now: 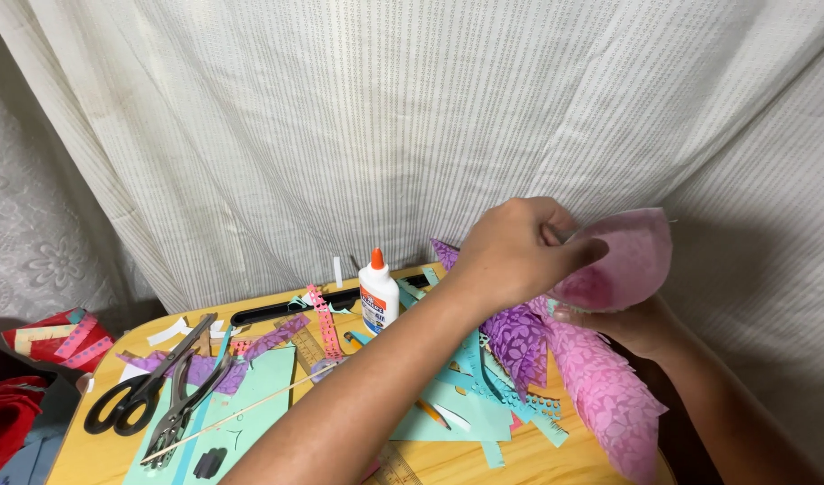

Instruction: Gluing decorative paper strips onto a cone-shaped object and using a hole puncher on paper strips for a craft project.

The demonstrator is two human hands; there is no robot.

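From the head view, my left hand (511, 251) reaches across in front of me, and its grip pinches the rim of a pink paper cone (623, 256), thumb and fingertips pressed on the curled edge. My right hand (632, 328) sits underneath; its grip is closed around the lower part of the cone, though most of its fingers are hidden behind the paper. The cone is held up in the air, above the right end of the table (102, 449), with its open mouth turned toward me. A fringed pink paper piece (609, 404) hangs down just below my right hand, and a purple patterned paper (517, 337) lies just beside it, under my left wrist.

On the table, a white glue bottle (378, 296) with an orange tip stands upright near the back edge. Black-handled scissors (142, 391) lie at the left, touching a metal hole punch (183, 404). A thin wooden stick (241, 411) lies across a mint-green sheet (259, 386). Teal paper scraps (470, 395) are piled under my left forearm. A pale curtain (340, 117) hangs behind everything.
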